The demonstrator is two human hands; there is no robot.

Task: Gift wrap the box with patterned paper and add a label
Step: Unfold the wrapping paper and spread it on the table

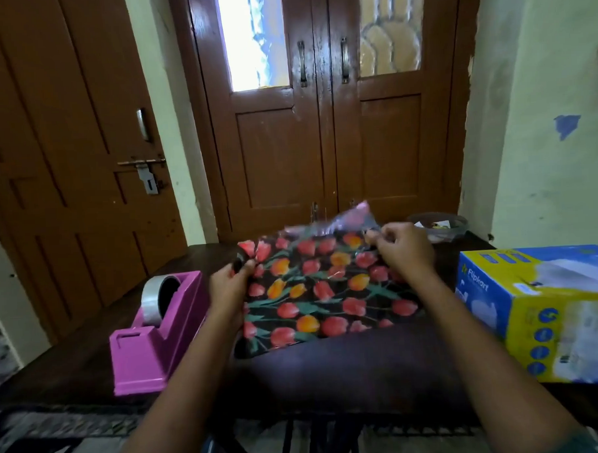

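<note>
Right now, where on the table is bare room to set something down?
Bare table lies nearest you, between the pink tape dispenser and the Flipkart box, before the tulip paper; also far left behind the dispenser. Crowded around the bowl.

1. Patterned paper point(321, 287): the far edge is lifted and motion-blurred into a pale smear, so the print can't be read there.
2. Right hand point(405, 252): pinches the paper's far-right corner. The fingertips are smeared, and which fingers do the pinching can't be told.
3. Left hand point(224, 284): grips the paper's left corner and covers it. A dark patch at the fingers can't be identified.
4. Blue and yellow box point(548, 314): cut off by the right edge. The small print on its side is too blurred to read.
5. Bowl point(441, 225): partly hidden behind the right hand, contents too small to tell.
6. Both forearms: cut off by the bottom edge.
7. Table point(331, 368): near edge blurred.
</note>
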